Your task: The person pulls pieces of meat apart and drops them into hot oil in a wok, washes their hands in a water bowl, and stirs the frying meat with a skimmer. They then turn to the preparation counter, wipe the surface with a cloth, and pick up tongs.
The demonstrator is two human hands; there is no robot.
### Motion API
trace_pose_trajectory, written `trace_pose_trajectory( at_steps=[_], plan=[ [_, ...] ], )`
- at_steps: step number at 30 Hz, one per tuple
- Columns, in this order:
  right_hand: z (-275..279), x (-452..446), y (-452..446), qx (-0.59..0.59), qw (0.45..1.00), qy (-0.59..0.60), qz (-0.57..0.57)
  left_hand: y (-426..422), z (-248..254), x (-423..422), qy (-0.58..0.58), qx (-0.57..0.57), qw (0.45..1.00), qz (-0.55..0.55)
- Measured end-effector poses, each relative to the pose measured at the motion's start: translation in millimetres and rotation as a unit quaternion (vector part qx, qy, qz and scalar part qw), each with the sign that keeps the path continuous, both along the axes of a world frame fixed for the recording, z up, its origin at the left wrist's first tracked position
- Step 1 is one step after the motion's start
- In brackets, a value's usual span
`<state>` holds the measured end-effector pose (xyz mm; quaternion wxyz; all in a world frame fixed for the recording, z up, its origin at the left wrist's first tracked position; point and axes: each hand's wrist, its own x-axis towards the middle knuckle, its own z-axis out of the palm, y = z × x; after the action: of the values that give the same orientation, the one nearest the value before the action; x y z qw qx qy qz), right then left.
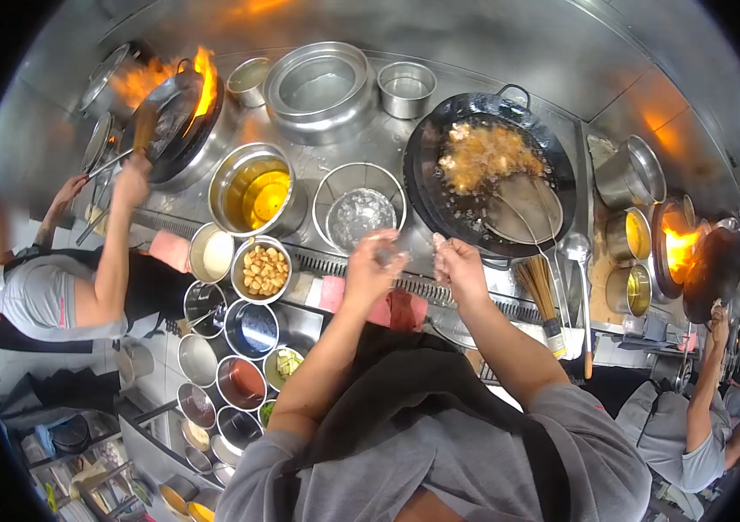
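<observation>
My left hand hovers just in front of a metal bowl smeared with white floury residue, which sits inside a wider metal ring. Its fingers are curved and apart, slightly blurred, with white coating on them. My right hand is closed near the front rim of the wok, fingertips pinched together and whitish; whatever they hold, if anything, is too small to name. In the black wok, golden battered pieces bubble in oil. A round strainer rests in the wok's near right part, its long handle pointing toward me.
A bamboo brush and a ladle lie right of my right hand. Left are a pot of yellow oil and a pot of brown chunks. Co-workers at flaming woks stand left and right.
</observation>
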<state>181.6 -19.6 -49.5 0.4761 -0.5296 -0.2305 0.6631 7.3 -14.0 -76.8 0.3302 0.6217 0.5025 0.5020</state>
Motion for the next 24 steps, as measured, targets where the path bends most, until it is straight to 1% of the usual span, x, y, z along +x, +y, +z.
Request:
trace_pose_trajectory(
  at_steps=[1,2,3,4,5,6,7,8,9,11,12,13,14,15,16,17,18,19,21,23,24],
  plan=[
    [-1.3,7.8,2.9,0.003,1.000,-0.004,-0.006,-1.9,-5.4,-10.5,-0.036,-0.104,0.994,0.011],
    [-5.1,19.0,6.1,0.030,0.999,-0.020,-0.033,0.0,-20.3,-21.5,-0.020,-0.044,0.999,0.024],
    [-6.6,29.0,8.5,0.056,0.996,-0.036,-0.060,0.1,-23.9,-32.1,-0.033,-0.092,0.995,0.018],
    [-2.3,35.9,13.0,0.050,0.994,-0.033,-0.091,-0.5,-22.0,-35.2,-0.129,-0.156,0.979,0.016],
    [-6.7,43.8,18.1,0.052,0.991,-0.035,-0.117,-2.4,-21.1,-36.7,-0.221,-0.221,0.950,0.015],
    [-5.0,47.7,22.9,0.041,0.992,-0.009,-0.121,-4.8,-17.4,-35.4,-0.220,-0.227,0.949,0.018],
    [-4.5,50.6,27.3,0.029,0.992,0.017,-0.123,-3.7,-11.4,-32.6,-0.263,-0.261,0.929,0.007],
    [-9.5,55.1,29.2,0.035,0.995,0.038,-0.082,-0.9,-5.0,-29.7,-0.305,-0.293,0.906,-0.002],
    [-12.0,47.9,28.1,0.027,0.996,0.041,-0.077,-0.4,3.1,-25.3,-0.303,-0.299,0.905,0.006],
    [-16.5,25.1,21.3,0.046,0.996,-0.076,0.014,0.2,16.9,-14.5,-0.481,-0.304,0.817,-0.096],
    [-27.7,16.4,16.6,0.034,0.996,-0.057,0.057,2.3,19.0,-10.0,-0.480,-0.307,0.817,-0.089],
    [-28.5,-1.7,9.3,0.011,0.998,-0.030,0.055,5.9,20.7,-4.7,-0.512,-0.309,0.794,-0.112],
    [-27.3,-18.5,-0.3,-0.004,0.998,0.029,0.048,7.9,21.0,-0.5,-0.544,-0.310,0.768,-0.137],
    [-19.9,-29.3,-6.8,-0.018,0.995,0.087,0.040,8.6,20.0,2.3,-0.544,-0.310,0.768,-0.136],
    [-27.4,-29.0,-9.5,-0.018,0.995,0.086,0.041,8.9,18.4,4.3,-0.557,-0.318,0.755,-0.139],
    [-40.8,-28.8,-11.7,0.025,0.994,0.100,0.037,8.6,16.3,5.1,-0.569,-0.325,0.743,-0.140],
    [-41.1,-30.6,-10.2,0.070,0.990,0.114,0.033,10.4,12.9,5.4,-0.520,-0.299,0.792,-0.116],
    [-40.4,-28.4,-8.0,0.071,0.990,0.115,0.033,10.2,9.8,4.1,-0.519,-0.298,0.793,-0.116],
    [-34.2,-18.3,-1.5,0.049,0.997,0.029,0.053,6.9,7.3,4.2,-0.484,-0.236,0.829,-0.150],
    [-33.2,-7.3,4.0,0.044,0.997,0.018,0.054,4.5,5.1,-3.8,-0.478,-0.237,0.834,-0.142],
    [-30.1,-2.1,4.7,0.068,0.996,0.028,0.054,4.7,-4.7,-8.9,-0.409,-0.243,0.875,-0.091]
  ],
)
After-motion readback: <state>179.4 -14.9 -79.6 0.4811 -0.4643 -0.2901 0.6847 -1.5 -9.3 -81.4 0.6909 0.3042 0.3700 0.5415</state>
